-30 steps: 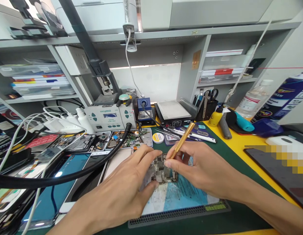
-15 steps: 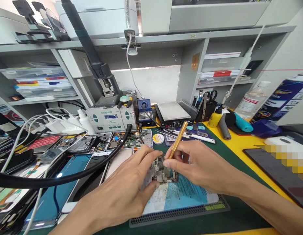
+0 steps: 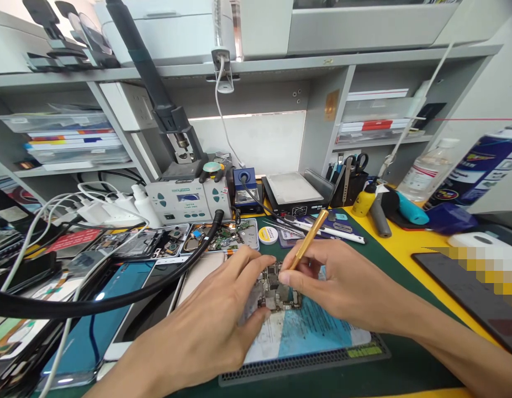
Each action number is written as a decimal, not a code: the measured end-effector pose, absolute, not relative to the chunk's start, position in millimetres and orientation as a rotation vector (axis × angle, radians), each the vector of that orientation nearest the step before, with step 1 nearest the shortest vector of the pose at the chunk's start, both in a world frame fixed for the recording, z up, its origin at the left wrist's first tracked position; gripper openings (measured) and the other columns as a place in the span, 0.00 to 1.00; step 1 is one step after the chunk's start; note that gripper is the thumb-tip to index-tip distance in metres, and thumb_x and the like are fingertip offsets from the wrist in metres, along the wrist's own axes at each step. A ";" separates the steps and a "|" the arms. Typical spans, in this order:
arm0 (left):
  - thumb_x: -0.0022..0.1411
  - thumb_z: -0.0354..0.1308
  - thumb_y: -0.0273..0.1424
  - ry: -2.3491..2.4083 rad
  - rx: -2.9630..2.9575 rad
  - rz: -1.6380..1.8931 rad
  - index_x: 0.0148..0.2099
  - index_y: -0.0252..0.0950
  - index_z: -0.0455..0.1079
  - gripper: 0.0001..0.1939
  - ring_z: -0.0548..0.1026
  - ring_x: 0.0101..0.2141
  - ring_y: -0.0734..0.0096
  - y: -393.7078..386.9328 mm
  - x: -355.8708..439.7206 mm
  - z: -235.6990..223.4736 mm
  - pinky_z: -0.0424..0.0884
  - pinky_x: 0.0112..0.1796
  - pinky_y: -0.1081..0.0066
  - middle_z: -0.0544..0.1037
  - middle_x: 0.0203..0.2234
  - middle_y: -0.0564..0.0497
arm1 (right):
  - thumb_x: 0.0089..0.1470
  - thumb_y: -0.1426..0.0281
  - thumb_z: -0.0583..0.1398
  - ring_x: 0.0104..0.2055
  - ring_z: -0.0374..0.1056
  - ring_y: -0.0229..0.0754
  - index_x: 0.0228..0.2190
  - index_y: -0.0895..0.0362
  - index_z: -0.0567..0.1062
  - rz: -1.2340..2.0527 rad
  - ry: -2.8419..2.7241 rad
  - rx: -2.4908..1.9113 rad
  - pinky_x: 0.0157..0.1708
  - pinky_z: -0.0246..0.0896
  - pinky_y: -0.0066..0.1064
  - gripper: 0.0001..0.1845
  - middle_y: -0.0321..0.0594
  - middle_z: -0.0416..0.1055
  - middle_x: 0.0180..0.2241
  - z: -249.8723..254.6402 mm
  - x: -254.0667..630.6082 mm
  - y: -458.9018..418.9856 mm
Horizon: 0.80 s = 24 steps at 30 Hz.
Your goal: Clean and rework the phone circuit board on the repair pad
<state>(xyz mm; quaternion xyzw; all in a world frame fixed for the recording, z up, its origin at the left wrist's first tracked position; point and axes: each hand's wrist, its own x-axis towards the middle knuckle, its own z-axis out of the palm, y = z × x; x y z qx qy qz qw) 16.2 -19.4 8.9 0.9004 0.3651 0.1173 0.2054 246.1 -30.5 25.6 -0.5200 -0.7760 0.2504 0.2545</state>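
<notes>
A circuit board lay flat on a blue-and-white sheet at the middle of a crowded workbench, its surface packed with small components and its left edge partly hidden by fingers. The person's left hand held the board by its edges, forefinger at the far side and thumb at the near one. The right hand grasped a slim gold tool like a pen, between thumb and fingers above the board, the shaft leaning up and to the right; its tip was hidden, so contact with the board could not be told. A honeycomb-patterned edge showed below the sheet, over a green mat. Just beyond the hands sat a round tin and a tray of small parts. To the left, a black hose crossed above a blue phone. Farther back stood a grey control unit and a silver-topped device, with a yellow bottle to the right, all below a grey shelf.
</notes>
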 end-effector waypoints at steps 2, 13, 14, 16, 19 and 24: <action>0.70 0.53 0.31 1.020 2.509 0.325 0.69 0.51 0.50 0.29 0.66 0.60 0.60 -19.0 16.1 8.3 0.67 0.62 0.56 0.60 0.62 0.49 | 0.63 0.63 0.59 0.27 0.61 0.38 0.32 0.55 0.78 0.670 -2.110 -1.419 0.25 0.54 0.29 0.11 0.33 0.68 0.25 26.4 245.3 -30.5; 0.69 0.54 0.31 1.020 2.520 0.337 0.69 0.49 0.51 0.29 0.68 0.59 0.60 -19.3 15.2 8.3 0.69 0.61 0.57 0.61 0.62 0.48 | 0.64 0.61 0.59 0.27 0.62 0.38 0.33 0.54 0.78 0.728 -2.073 -1.395 0.25 0.53 0.30 0.13 0.33 0.69 0.26 22.1 249.5 -33.5; 0.69 0.54 0.32 1.022 2.521 0.339 0.69 0.49 0.51 0.29 0.68 0.59 0.60 -19.3 15.1 8.2 0.69 0.61 0.56 0.61 0.62 0.48 | 0.64 0.61 0.59 0.27 0.62 0.38 0.33 0.54 0.78 0.738 -2.068 -1.398 0.25 0.53 0.30 0.13 0.33 0.69 0.26 21.9 250.1 -33.7; 0.69 0.54 0.32 1.022 2.526 0.346 0.69 0.49 0.51 0.29 0.67 0.59 0.60 -19.4 15.2 7.8 0.69 0.61 0.55 0.61 0.62 0.48 | 0.64 0.60 0.59 0.27 0.61 0.38 0.34 0.55 0.79 0.755 -2.050 -1.407 0.25 0.53 0.30 0.13 0.33 0.67 0.25 22.0 251.7 -33.7; 0.70 0.54 0.32 1.025 2.535 0.358 0.69 0.50 0.50 0.29 0.67 0.59 0.59 -19.3 15.0 6.7 0.69 0.61 0.55 0.60 0.62 0.48 | 0.64 0.59 0.60 0.27 0.61 0.38 0.33 0.55 0.79 0.772 -2.009 -1.423 0.25 0.53 0.30 0.14 0.33 0.67 0.26 22.5 254.5 -33.0; 0.69 0.54 0.33 1.029 2.543 0.350 0.70 0.51 0.49 0.31 0.66 0.60 0.59 -18.1 13.8 6.0 0.69 0.61 0.56 0.60 0.62 0.50 | 0.64 0.57 0.60 0.27 0.59 0.38 0.32 0.55 0.79 0.763 -1.983 -1.447 0.24 0.52 0.30 0.16 0.33 0.65 0.26 23.6 256.6 -31.5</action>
